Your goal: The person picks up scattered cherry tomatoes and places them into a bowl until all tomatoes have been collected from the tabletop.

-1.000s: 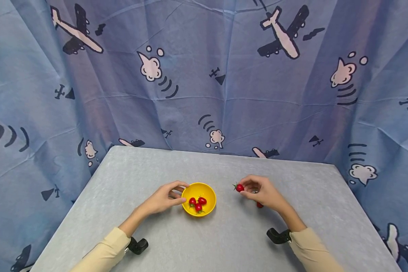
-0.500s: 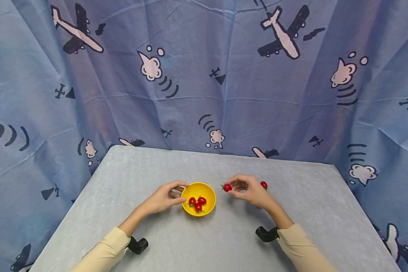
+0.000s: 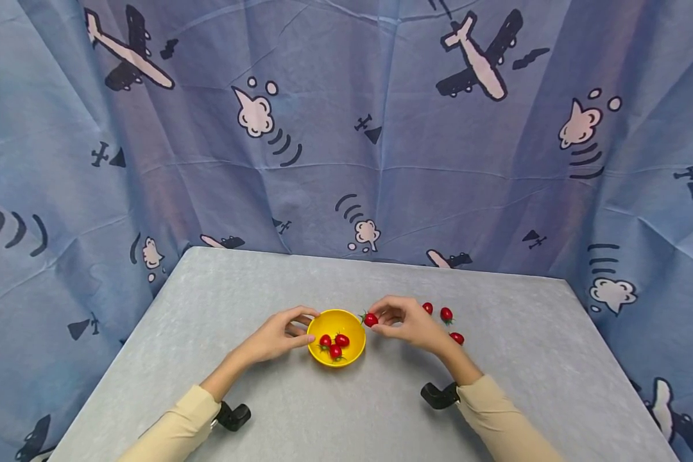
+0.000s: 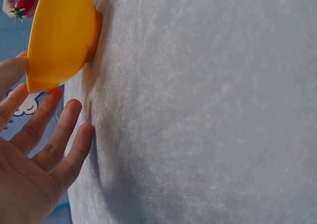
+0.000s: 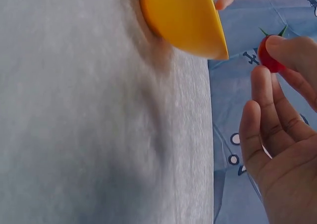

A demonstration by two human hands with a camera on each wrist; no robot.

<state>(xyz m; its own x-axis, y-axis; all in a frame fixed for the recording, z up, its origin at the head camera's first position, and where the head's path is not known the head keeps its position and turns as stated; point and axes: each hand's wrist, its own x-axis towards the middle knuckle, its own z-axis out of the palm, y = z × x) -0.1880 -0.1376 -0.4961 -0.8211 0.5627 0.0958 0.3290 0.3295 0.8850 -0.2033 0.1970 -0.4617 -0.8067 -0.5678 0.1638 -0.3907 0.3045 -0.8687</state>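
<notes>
A small red cherry tomato with a green stalk is being pinched between the thumb and fingertips of the right hand, and it is hovering just off the right rim of the yellow bowl, above the table rather than over the bowl's hollow. In the right wrist view the same tomato is showing at the tip of a finger, with the other fingers lying loosely curled below it and the bowl sitting close by. The bowl is resting on the grey table near the middle, and three more tomatoes are lying together in its bottom. The left hand is holding the bowl's left rim, its thumb and fingers curving round the edge; in the left wrist view the fingers are spreading fairly straight beside the bowl's outer wall, and I cannot tell there how firmly they are gripping. Behind the right hand, three loose tomatoes are lying on the table, near one another and apart from the bowl. Both arms are wearing cream sleeves, each with a black wrist mount sitting at the cuff. A blue curtain printed with aeroplanes and clouds is hanging around the far sides of the table.
</notes>
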